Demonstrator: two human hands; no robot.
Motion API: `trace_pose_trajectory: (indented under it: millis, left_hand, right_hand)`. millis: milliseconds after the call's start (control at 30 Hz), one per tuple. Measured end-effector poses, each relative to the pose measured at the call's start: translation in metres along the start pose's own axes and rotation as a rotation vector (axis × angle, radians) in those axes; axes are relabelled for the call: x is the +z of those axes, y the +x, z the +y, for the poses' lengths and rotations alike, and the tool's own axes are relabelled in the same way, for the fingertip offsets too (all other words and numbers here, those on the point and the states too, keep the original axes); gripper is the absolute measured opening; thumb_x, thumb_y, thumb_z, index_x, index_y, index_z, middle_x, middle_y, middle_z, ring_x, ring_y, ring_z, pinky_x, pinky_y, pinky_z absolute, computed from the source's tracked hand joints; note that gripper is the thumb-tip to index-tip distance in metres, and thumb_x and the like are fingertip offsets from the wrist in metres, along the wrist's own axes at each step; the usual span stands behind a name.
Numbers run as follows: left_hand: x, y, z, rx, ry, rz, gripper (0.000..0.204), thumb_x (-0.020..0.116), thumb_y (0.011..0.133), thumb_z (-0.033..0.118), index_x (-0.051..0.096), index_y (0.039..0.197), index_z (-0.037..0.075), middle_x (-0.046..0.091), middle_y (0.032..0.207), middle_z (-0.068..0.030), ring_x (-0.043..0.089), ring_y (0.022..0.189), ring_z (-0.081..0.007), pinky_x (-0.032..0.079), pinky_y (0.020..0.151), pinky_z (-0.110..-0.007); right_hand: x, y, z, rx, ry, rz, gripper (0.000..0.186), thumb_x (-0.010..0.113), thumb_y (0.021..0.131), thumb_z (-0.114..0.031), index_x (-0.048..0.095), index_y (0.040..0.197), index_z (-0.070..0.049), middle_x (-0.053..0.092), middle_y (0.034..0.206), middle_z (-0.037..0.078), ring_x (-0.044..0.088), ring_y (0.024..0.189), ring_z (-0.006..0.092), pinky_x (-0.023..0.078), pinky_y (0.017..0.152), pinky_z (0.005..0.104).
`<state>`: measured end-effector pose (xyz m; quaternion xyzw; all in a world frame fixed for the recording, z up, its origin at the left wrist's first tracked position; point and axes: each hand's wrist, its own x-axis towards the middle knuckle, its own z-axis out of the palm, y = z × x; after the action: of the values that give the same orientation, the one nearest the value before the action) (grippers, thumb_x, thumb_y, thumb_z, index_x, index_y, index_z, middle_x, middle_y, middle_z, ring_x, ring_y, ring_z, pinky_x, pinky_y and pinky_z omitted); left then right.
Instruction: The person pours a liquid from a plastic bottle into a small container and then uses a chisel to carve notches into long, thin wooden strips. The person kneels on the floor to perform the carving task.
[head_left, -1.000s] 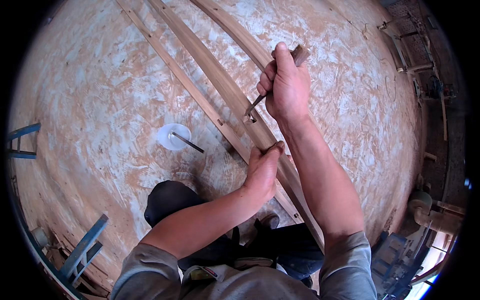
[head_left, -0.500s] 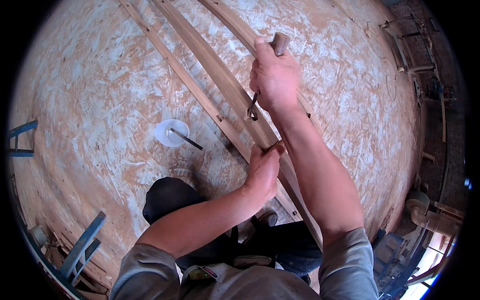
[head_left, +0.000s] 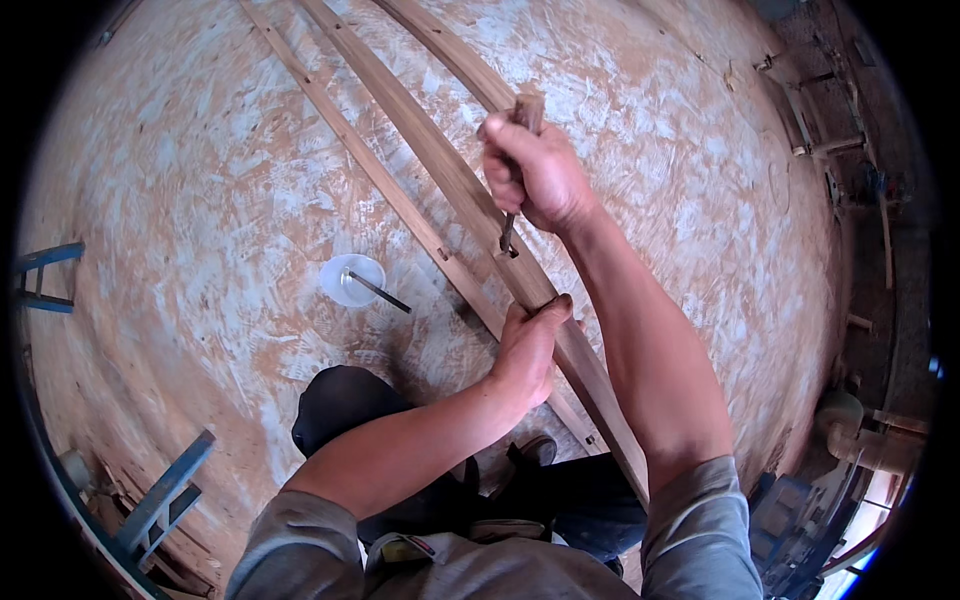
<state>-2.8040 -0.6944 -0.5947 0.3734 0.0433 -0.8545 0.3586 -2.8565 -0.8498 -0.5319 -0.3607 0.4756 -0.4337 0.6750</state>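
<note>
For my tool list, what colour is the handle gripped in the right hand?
The handle is brown, best seen in the head view.

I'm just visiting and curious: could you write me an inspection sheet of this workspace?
Surface: brown floor with whitish smears.
Job's things: slotted middle beam; chisel-like tool, its tip at the slot; thinner left strip; right-hand beam.
Clutter: pale round container, with a dark stick reaching over its edge.
Hands: left hand grips the middle beam; right hand grips the tool's handle.
Cables: none can be made out for certain.
Surroundings: blue frame at lower left; dim equipment along the right.
</note>
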Motion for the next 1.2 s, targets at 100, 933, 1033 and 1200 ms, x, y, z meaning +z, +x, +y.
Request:
trace_pose_trajectory:
  millis: [100,933,1033,1200]
  left_hand:
    - [0.004,-0.003,0.002,0.015,-0.014,-0.01,0.019,0.06,0.091,0.011,0.05,0.107,0.006,0.059,0.097,-0.0053,0.059,0.083,-0.017,0.048,0.078,-0.035]
    - [0.011,-0.01,0.007,-0.052,-0.039,0.047,0.022,0.051,0.095,0.011,0.052,0.117,0.013,0.062,0.105,-0.0019,0.06,0.09,-0.0166,0.048,0.079,-0.032]
    - [-0.006,-0.001,-0.011,-0.189,-0.073,-0.181,0.021,0.057,0.092,0.012,0.057,0.112,0.011,0.064,0.105,-0.0028,0.06,0.099,-0.0179,0.046,0.091,-0.035]
    - [0.006,-0.033,-0.035,-0.431,0.134,-0.442,0.028,0.064,0.09,0.021,0.057,0.115,0.011,0.064,0.103,-0.001,0.06,0.101,-0.0172,0.045,0.094,-0.036]
  right_hand:
    - [0.0,-0.007,0.008,-0.141,-0.111,-0.088,0.028,0.058,0.095,-0.029,0.048,0.081,-0.006,0.039,0.056,-0.001,0.033,0.043,0.0085,0.026,0.04,0.0273]
    - [0.025,-0.044,0.008,-0.447,-0.074,0.457,0.021,0.064,0.092,-0.016,0.063,0.079,0.001,0.055,0.063,-0.002,0.046,0.054,0.0067,0.041,0.05,0.0236]
    - [0.025,-0.05,-0.035,-0.392,-0.976,0.466,0.037,0.061,0.092,-0.032,0.068,0.086,0.003,0.063,0.067,0.011,0.061,0.058,0.0217,0.049,0.056,0.0328]
    - [0.006,-0.041,-0.023,0.226,-1.656,0.059,0.065,0.057,0.085,-0.059,0.07,0.085,0.004,0.064,0.08,0.029,0.065,0.079,0.0433,0.053,0.073,0.0462]
